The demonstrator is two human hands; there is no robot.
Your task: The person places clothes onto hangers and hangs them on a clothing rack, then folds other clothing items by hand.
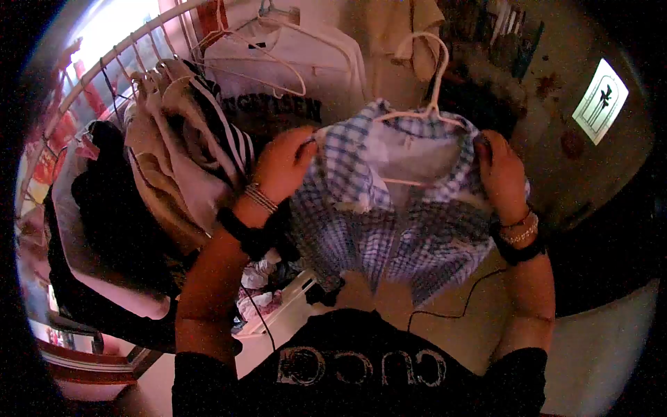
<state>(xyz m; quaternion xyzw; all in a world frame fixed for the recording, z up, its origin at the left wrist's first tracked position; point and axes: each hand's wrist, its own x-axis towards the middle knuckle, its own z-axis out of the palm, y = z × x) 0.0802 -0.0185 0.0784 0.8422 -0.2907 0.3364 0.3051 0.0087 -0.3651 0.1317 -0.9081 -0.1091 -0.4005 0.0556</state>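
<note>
- While the wearer's black T-shirt (375, 335) is occupying the near edge, both forearms are pointing forward above it.
- Directly ahead, the blue-and-white checked shirt (347, 240) is hanging between the hands, its collar uppermost and its hem tapering toward the wearer.
- A pale hanger (435, 105) is sitting inside the shirt; its hook is projecting above the collar, and its lower bar is showing through the neck opening.
- The two-point hold is probably keeping the shoulders spread over the hanger and the front facing the wearer.
- The left hand (286, 156) is closing around the left-side shoulder fabric, its fingers curling inward.
- The right hand (504, 170) is gripping the opposite shoulder, its fingers bending over the edge; some fingertips are remaining hidden.
- Beyond the left forearm, garments (160, 132) are hanging side by side from a rail (149, 26), presumably for compact storage.
- Farther back, a bare hanger (292, 80) is overlapping a white sweatshirt (333, 66) bearing dark lettering.
- At far right, a bright panel (601, 101) is standing out against the dim background.
</note>
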